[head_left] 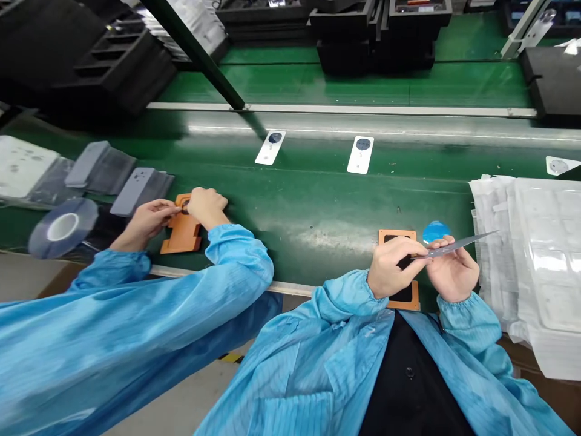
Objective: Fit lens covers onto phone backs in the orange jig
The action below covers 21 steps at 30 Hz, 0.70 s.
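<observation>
My left hand is closed, its fingertips pinching the near end of a thin grey sheet. Beside it, my right hand supports the same sheet between thumb and fingers, so the sheet is seen nearly edge-on, pointing right. Under my left hand lies an orange fixture with dark recesses, partly hidden by the hand. A blue round film shows just behind my right fingers.
A co-worker's hands work at another orange fixture on the left, near a tape roll and grey panels. White plates lie on the green belt. Clear trays stand stacked at right; black trays are behind.
</observation>
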Tool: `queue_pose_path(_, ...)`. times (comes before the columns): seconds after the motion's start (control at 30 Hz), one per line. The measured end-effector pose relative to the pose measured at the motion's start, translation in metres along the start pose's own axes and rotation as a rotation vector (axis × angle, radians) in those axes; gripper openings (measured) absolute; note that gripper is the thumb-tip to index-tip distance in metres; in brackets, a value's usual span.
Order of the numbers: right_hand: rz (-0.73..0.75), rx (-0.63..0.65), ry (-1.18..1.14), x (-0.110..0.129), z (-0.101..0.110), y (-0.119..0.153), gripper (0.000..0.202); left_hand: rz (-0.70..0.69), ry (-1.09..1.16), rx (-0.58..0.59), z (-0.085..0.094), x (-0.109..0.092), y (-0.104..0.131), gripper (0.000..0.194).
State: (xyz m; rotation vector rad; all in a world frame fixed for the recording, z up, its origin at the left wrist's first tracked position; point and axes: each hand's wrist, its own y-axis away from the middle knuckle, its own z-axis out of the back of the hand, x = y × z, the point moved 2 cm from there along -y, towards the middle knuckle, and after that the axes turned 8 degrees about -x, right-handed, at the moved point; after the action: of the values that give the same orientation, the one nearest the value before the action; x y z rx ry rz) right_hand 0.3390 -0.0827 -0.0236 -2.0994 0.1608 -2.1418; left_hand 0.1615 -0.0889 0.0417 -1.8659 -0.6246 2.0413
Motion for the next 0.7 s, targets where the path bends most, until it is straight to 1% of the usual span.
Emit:
queue_pose_path(0.07,-0.038,0.002,-0.016,0.0,-0.002,0.0,0.064,-0.067,-0.039,0.01,-0.002,-0.003,-0.001,0.009)
queue_pose_path(0.17,-0.089,-0.016,-0.055,0.0,-0.005,0.0,0.066,-0.088,-0.129,0.036,-0.002,0.001,-0.002,0.01)
queue_pose_path(0.23,-0.076,-0.034,-0.073,0.0,-0.007,0.0,0.058,-0.074,-0.164,0.057,-0.001,0.008,-0.002,0.012)
queue_pose_path(0.27,-0.059,-0.053,-0.082,-0.001,-0.009,0.001,0.049,-0.049,-0.171,0.067,0.0,0.013,0.0,0.013)
queue_pose_path(0.3,-0.045,-0.086,-0.092,-0.002,-0.011,0.002,0.039,-0.006,-0.171,0.077,0.0,0.02,0.002,0.015)
queue_pose_path(0.37,-0.046,-0.181,-0.114,-0.006,-0.019,0.005,0.017,0.126,-0.151,0.088,0.002,0.035,0.007,0.02)
queue_pose_path(0.4,-0.064,-0.233,-0.127,-0.008,-0.023,0.006,0.014,0.206,-0.131,0.082,0.002,0.042,0.01,0.021)
queue_pose_path(0.47,-0.13,-0.317,-0.159,-0.008,-0.028,0.003,0.023,0.364,-0.055,0.069,0.004,0.056,0.013,0.023)
queue_pose_path(0.53,-0.191,-0.372,-0.211,-0.001,-0.029,-0.015,0.03,0.455,0.033,0.086,0.008,0.068,0.005,0.025)
queue_pose_path(0.57,-0.2,-0.392,-0.246,0.006,-0.027,-0.031,0.031,0.463,0.051,0.108,0.012,0.073,-0.003,0.027)
queue_pose_path(0.63,-0.169,-0.417,-0.336,0.024,-0.02,-0.076,0.035,0.426,0.005,0.151,0.021,0.084,-0.031,0.031)
queue_pose_path(0.7,-0.116,-0.435,-0.447,0.04,-0.013,-0.127,0.037,0.374,-0.164,0.165,0.032,0.101,-0.069,0.03)
